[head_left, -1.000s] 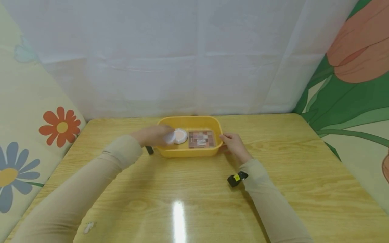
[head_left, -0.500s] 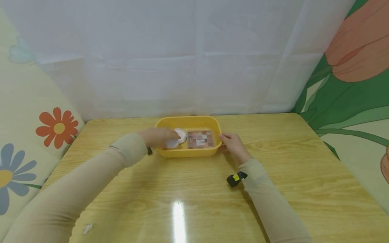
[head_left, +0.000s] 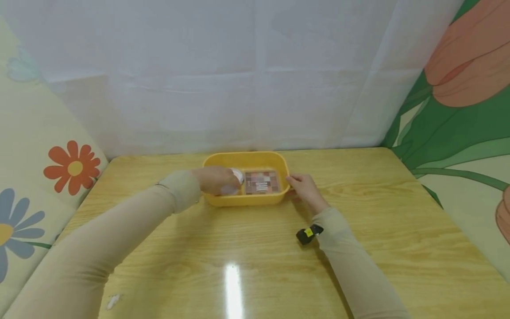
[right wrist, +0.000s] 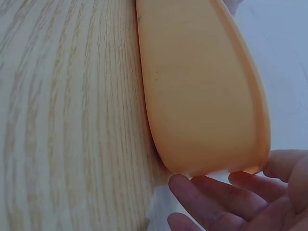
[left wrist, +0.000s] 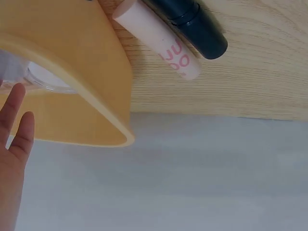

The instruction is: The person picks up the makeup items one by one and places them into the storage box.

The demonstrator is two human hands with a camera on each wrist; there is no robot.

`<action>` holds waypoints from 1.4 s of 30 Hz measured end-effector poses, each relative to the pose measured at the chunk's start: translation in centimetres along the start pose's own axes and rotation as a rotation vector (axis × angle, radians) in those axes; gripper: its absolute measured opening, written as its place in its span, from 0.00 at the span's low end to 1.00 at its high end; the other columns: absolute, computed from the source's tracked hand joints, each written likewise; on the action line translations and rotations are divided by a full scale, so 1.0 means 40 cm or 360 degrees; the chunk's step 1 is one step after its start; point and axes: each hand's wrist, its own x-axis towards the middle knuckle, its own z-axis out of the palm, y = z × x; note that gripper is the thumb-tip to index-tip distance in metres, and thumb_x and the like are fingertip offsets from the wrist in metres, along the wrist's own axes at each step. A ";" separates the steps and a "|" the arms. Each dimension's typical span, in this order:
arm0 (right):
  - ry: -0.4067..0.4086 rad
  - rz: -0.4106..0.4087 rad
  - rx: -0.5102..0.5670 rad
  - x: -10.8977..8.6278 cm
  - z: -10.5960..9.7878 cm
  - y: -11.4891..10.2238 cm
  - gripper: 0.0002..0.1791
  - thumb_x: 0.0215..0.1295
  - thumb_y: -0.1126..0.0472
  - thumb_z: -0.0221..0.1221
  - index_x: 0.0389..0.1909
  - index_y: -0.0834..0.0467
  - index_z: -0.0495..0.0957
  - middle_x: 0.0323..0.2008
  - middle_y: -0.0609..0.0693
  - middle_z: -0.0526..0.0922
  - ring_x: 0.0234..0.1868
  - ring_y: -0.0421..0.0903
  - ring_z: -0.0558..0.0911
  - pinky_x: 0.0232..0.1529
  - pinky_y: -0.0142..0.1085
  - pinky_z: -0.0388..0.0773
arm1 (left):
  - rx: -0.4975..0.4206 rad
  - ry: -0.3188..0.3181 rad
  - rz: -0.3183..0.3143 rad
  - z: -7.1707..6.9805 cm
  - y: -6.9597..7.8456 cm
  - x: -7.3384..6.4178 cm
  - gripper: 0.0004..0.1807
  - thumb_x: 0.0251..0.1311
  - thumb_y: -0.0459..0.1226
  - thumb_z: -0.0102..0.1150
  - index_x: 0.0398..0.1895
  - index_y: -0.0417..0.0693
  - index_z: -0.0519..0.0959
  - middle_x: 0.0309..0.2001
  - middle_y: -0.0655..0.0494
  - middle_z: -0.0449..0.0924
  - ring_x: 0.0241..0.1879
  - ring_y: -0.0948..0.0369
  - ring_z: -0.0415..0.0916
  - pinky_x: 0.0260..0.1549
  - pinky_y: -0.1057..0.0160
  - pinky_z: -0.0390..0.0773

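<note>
My left hand [head_left: 217,179] reaches over the left end of a yellow plastic basin [head_left: 245,201], holding a small pale lilac object [head_left: 229,190] low inside it. The fingers hide most of that object. In the left wrist view, two fingers of this hand [left wrist: 12,154] extend beside the lilac thing. A round white compact [head_left: 238,174] lies in the basin, partly covered by the hand. To its right is a flat eyeshadow palette [head_left: 262,182] with brown and pink squares. My right hand [head_left: 306,190] grips the basin's right end, thumb at the rim and fingers beneath.
A pale pink tube [left wrist: 156,38] and a black tube [left wrist: 204,36] lie on the wooden table [head_left: 255,248] beside the basin's left end. A white cloth [head_left: 255,88] hangs behind the table. A black wrist device [head_left: 307,235] sits at my right sleeve.
My left hand has moved right and lower into the basin with the lilac object, covering more of the compact. The right hand keeps its hold.
</note>
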 end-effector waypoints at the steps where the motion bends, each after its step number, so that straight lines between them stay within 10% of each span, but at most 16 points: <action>1: 0.0002 -0.0003 -0.0007 0.001 0.001 0.000 0.22 0.76 0.57 0.47 0.61 0.68 0.72 0.54 0.66 0.78 0.41 0.55 0.84 0.29 0.35 0.77 | 0.0043 0.0029 0.0030 0.002 -0.002 0.003 0.27 0.53 0.22 0.62 0.58 0.46 0.77 0.54 0.46 0.78 0.53 0.48 0.75 0.55 0.50 0.74; 9: 0.0010 0.0034 0.0012 0.006 -0.001 -0.003 0.22 0.76 0.56 0.47 0.61 0.66 0.73 0.55 0.64 0.77 0.41 0.53 0.84 0.31 0.36 0.77 | 0.0168 0.0133 0.0149 0.007 -0.010 0.017 0.19 0.57 0.26 0.61 0.52 0.48 0.82 0.43 0.49 0.82 0.40 0.52 0.78 0.41 0.54 0.79; 29: -0.0005 0.0012 0.0047 0.005 0.004 -0.003 0.22 0.76 0.58 0.47 0.60 0.69 0.72 0.53 0.66 0.78 0.40 0.54 0.85 0.31 0.35 0.79 | 0.0284 -0.0040 0.0114 0.012 -0.003 0.036 0.19 0.59 0.25 0.59 0.54 0.44 0.80 0.51 0.48 0.81 0.51 0.50 0.78 0.53 0.52 0.76; 38: 0.0000 0.0034 0.0041 0.002 0.002 -0.004 0.22 0.76 0.57 0.47 0.62 0.68 0.71 0.55 0.66 0.77 0.42 0.55 0.84 0.34 0.37 0.78 | 0.0089 0.0099 0.0140 0.011 -0.008 0.014 0.14 0.63 0.28 0.58 0.51 0.41 0.80 0.50 0.46 0.81 0.51 0.48 0.77 0.56 0.50 0.74; 42: -0.0005 0.0045 0.0044 0.002 0.001 -0.004 0.22 0.76 0.57 0.47 0.63 0.68 0.71 0.56 0.66 0.77 0.44 0.56 0.84 0.36 0.38 0.79 | -0.0006 0.0095 0.0002 0.002 0.000 -0.009 0.20 0.61 0.30 0.62 0.57 0.39 0.77 0.57 0.43 0.77 0.58 0.46 0.72 0.61 0.48 0.68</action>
